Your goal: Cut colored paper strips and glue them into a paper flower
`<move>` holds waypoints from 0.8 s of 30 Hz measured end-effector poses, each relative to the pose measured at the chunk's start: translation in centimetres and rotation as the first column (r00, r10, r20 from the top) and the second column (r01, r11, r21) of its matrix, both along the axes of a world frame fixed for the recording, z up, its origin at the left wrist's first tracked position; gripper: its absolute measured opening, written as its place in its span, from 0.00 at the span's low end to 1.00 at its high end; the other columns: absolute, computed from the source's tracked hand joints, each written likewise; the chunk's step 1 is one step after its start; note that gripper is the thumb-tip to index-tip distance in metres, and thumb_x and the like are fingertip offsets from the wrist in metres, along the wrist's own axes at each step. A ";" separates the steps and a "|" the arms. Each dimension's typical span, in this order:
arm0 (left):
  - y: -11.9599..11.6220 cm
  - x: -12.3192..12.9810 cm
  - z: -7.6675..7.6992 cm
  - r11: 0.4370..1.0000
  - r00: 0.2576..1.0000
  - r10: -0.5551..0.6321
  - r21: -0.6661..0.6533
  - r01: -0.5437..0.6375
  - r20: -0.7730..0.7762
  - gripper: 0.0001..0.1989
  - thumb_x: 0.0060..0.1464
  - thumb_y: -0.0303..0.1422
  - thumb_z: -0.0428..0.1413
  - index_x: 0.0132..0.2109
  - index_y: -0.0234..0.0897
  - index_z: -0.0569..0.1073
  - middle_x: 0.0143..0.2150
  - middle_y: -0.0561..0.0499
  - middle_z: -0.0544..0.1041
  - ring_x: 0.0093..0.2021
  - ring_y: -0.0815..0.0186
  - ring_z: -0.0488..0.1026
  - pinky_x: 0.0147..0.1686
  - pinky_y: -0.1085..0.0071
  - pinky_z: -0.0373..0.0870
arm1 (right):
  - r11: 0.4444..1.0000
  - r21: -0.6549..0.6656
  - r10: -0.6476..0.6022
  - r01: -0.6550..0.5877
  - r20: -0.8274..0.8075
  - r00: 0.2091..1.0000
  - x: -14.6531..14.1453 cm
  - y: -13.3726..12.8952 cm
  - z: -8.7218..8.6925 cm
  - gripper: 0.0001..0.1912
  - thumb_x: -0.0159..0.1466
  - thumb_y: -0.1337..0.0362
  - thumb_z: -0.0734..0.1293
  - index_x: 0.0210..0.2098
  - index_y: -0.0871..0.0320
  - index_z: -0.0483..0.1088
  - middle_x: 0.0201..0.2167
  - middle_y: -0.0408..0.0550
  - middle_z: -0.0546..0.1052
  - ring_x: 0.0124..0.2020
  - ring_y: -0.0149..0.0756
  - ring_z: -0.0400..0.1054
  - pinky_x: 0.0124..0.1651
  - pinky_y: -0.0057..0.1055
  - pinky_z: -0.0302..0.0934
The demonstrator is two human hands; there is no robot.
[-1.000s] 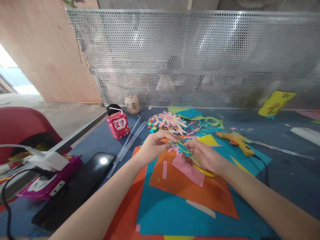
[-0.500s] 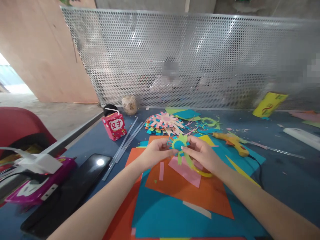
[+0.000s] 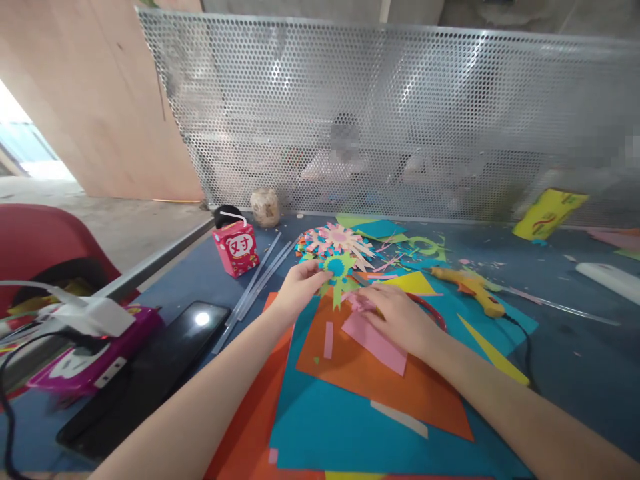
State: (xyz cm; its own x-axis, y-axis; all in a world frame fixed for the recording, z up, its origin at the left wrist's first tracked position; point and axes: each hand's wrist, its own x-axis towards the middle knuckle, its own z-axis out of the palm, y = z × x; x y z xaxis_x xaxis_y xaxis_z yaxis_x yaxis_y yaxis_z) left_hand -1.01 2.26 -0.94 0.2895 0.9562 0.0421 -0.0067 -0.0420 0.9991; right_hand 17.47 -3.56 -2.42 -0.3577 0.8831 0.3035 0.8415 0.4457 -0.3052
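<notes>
My left hand (image 3: pixel 303 288) pinches a paper rosette (image 3: pixel 336 268) by its left edge. The rosette has a blue round centre, a lime-green fringe and green tails hanging below. Lower and to the right, my right hand (image 3: pixel 400 315) is palm down over the orange sheet (image 3: pixel 390 390), its fingertips closed around a small crumpled pink paper piece (image 3: pixel 361 302). A larger pink paper piece (image 3: pixel 377 343) lies under that hand. Behind its wrist shows part of a red loop (image 3: pixel 434 310), whose kind I cannot make out.
Finished pink and blue fringed rosettes (image 3: pixel 337 239) are piled at the back. A yellow glue gun (image 3: pixel 470 291) lies right, clear sticks (image 3: pixel 263 283) left. A pink drink box (image 3: pixel 237 248), a black phone (image 3: pixel 150 373) and a purple power strip (image 3: pixel 100 357) stand or lie left. A perforated metal screen (image 3: pixel 300 113) rises behind.
My right hand has let go of the rosette and moved down to the pink paper. The rosette, held by my left hand alone, has shifted left and up.
</notes>
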 end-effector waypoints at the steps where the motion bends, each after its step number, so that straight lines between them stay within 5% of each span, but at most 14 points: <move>1: 0.0 0.0 -0.1 1.000 1.000 -0.002 0.001 0.002 -0.008 0.11 0.39 0.39 0.57 0.28 0.36 0.68 0.23 0.57 0.68 0.23 0.72 0.65 0.26 0.74 0.61 | 1.000 0.018 0.001 -0.001 0.026 1.000 -0.1 0.0 0.0 0.11 0.61 0.71 0.61 0.42 0.57 0.70 0.41 0.51 0.76 0.45 0.43 0.68 0.48 0.42 0.61; 14: 0.7 0.0 -1.0 0.998 0.993 0.031 0.049 -0.026 -0.116 0.10 0.37 0.37 0.55 0.21 0.37 0.62 0.16 0.61 0.58 0.18 0.76 0.54 0.20 0.76 0.49 | 0.988 0.156 -0.025 0.003 0.137 0.990 -0.2 -0.1 -0.3 0.14 0.61 0.67 0.64 0.47 0.59 0.69 0.41 0.53 0.77 0.44 0.44 0.70 0.47 0.40 0.63; 18: 0.8 -0.1 -1.0 0.998 0.992 0.056 0.039 -0.052 -0.110 0.10 0.37 0.38 0.55 0.23 0.36 0.64 0.16 0.61 0.59 0.17 0.76 0.54 0.19 0.76 0.49 | 0.991 0.136 -0.035 0.020 0.111 0.993 -0.4 -0.2 -0.2 0.24 0.59 0.63 0.66 0.55 0.59 0.63 0.48 0.55 0.74 0.49 0.45 0.68 0.50 0.42 0.63; 24: 0.7 0.0 -0.9 0.997 0.991 0.068 0.038 -0.064 -0.114 0.10 0.37 0.38 0.55 0.24 0.36 0.65 0.16 0.61 0.60 0.17 0.76 0.54 0.19 0.76 0.49 | 0.999 0.052 -0.008 0.004 0.075 0.997 -0.8 -0.4 0.2 0.18 0.61 0.71 0.61 0.51 0.57 0.66 0.45 0.51 0.76 0.49 0.42 0.69 0.53 0.43 0.61</move>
State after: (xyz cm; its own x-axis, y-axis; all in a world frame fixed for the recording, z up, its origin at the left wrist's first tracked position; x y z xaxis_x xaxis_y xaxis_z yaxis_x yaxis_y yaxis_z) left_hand -1.00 3.01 -1.80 0.2302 0.9721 0.0452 0.1125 -0.0727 0.9910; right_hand 16.70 -3.92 -2.24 -0.3760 0.8690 0.3217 0.8637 0.4544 -0.2179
